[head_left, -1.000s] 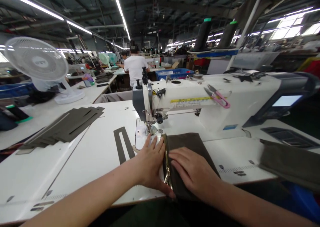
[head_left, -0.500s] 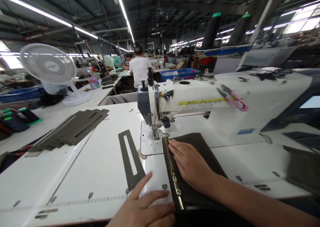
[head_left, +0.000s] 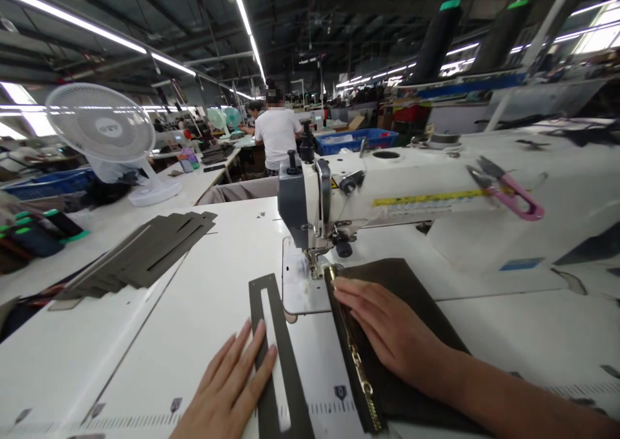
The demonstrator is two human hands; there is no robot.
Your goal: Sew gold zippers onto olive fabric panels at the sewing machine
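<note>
My left hand [head_left: 237, 381] lies with its fingers stretched over the left edge of a dark grey slotted strip [head_left: 285, 368], which rests flat on the white sewing table [head_left: 169, 336]. Under my right hand [head_left: 387, 316], laid flat with fingers extended, is a dark piece of material [head_left: 416, 284]. Along that piece's left edge runs a gold zipper [head_left: 357, 361], its pull towards the near end. The zipper's far end lies close to the needle area of the sewing machine [head_left: 314, 232], just in front of the presser foot.
A fanned stack of grey slotted strips [head_left: 145, 252] lies to the left. Behind it stand a white fan [head_left: 104, 126] and thread spools [head_left: 41, 229]. Pink-handled scissors [head_left: 513, 193] sit against the machine arm. A person in a white shirt [head_left: 278, 132] is further back.
My left hand has moved left and come down onto the slotted strip, which has shifted nearer the zippered piece. My right hand stays on that piece. The view has shifted slightly.
</note>
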